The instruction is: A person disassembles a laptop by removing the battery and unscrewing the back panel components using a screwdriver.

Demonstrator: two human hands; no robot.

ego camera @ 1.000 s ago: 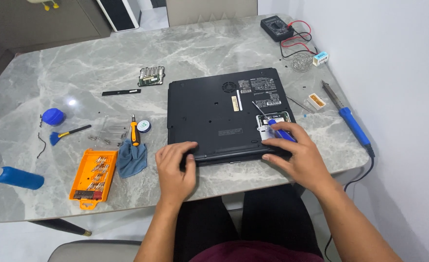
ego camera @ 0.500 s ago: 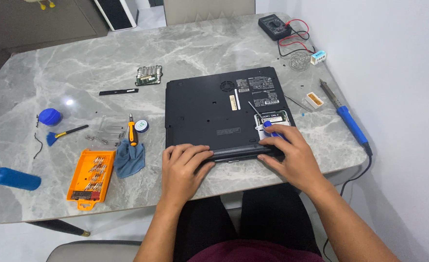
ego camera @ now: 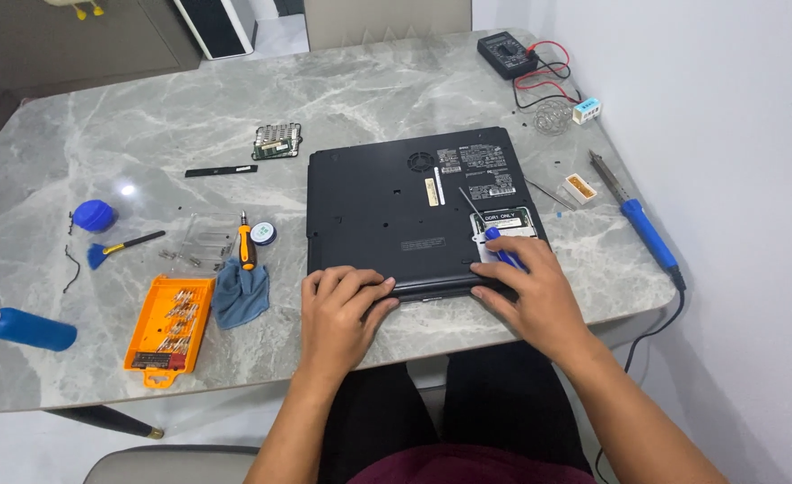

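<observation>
- Table (ego camera: 145, 125): grey marble top; the black laptop (ego camera: 396, 215) lies bottom-up near the front edge, well apart from the orange bit tray (ego camera: 170, 324).
- Risk: the laptop's front edge sits close to the table edge; uneven pull could slide it off.
- Risk: the blue screwdriver (ego camera: 502, 253) tip rests by the open memory bay; a slip could scratch parts.
- Left hand (ego camera: 337, 314): palm down, fingers curled onto the laptop's front edge.
- Right hand (ego camera: 535, 291): pressed flat, pinning the screwdriver handle.
</observation>
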